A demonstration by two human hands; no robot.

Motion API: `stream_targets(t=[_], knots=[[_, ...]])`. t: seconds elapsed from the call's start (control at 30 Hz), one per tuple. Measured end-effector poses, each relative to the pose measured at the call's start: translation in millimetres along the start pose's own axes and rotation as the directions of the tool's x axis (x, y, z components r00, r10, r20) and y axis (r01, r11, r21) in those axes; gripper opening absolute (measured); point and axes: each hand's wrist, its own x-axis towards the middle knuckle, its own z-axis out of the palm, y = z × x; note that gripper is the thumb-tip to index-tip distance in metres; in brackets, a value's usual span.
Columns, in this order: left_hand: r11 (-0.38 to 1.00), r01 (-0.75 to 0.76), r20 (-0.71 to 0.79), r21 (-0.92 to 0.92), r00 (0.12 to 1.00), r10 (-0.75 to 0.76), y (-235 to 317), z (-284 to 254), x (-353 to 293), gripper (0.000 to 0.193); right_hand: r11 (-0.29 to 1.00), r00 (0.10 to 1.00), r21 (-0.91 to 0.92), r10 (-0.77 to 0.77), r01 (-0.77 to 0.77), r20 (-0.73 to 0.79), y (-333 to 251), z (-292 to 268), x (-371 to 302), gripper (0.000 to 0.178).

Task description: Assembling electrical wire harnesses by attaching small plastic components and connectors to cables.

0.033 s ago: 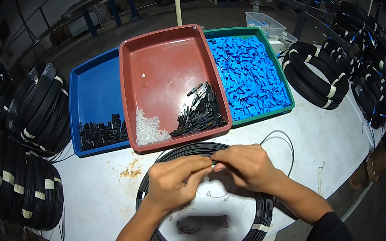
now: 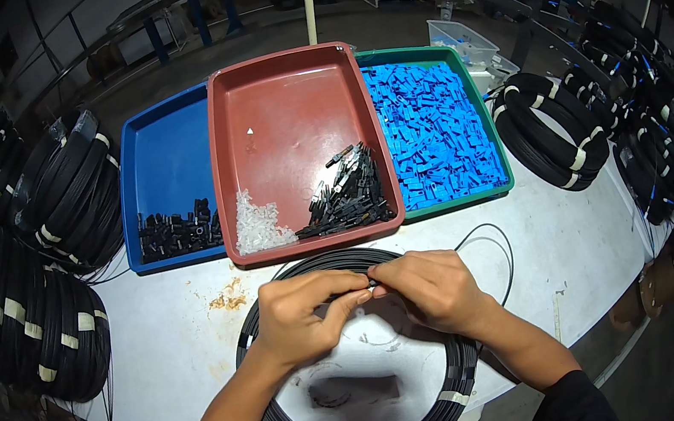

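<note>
**Both hands pinch a small part over the cable coil**

We take the red tray (image 2: 272, 116) as landmark. Just in front of its near rim, on the white surface (image 2: 583, 245), lies a black cable coil (image 2: 454, 366) bound with pale tape. Our left hand (image 2: 304, 314) and right hand (image 2: 434, 287) meet above the coil's far arc, fingertips touching. The fingers (image 2: 347, 282) of the left hand are narrowed in a pinch on a small dark connector (image 2: 371, 282); the right hand's fingers close on the same piece from the other side. We cannot tell the part's exact shape, as it is mostly covered. A thin black wire end (image 2: 491, 232) loops out to the right of the hands.

Inside the red tray: a heap of clear plastic bits (image 2: 257, 226) at the near left corner, black connector pieces (image 2: 348, 196) at the near right. Left of the tray, touching it, a blue tray (image 2: 162, 157) with black parts (image 2: 176, 233) along its near edge. Right of it, a green tray (image 2: 505, 178) filled with blue plastic pieces (image 2: 429, 129). More bundled black coils (image 2: 554, 128) lie right of the green tray, others (image 2: 64, 197) stack left of the blue one.
</note>
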Motion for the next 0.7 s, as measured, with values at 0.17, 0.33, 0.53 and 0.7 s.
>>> stream_targets(t=[0.17,0.33,0.53,0.7], knots=[[0.714,0.523,0.205,-0.465,0.849,-0.488,6,-3,-5,0.010,0.860,0.904,-0.339,-0.424,0.383,-0.054,7,2,2,0.032],[0.977,0.166,0.058,-0.135,0.985,-0.160,10,2,-2,0.006,0.926,0.959,-0.274,-0.280,0.258,-0.043,3,9,-1,0.031],[0.651,-0.529,0.106,0.545,0.813,0.572,5,-2,1,0.010,0.619,0.831,0.561,0.475,-0.550,0.291,0,14,7,0.011],[0.924,-0.263,-0.056,0.278,0.956,0.289,-9,0,-4,0.009,0.985,0.997,0.156,0.073,-0.072,-0.004,3,7,9,0.017]])
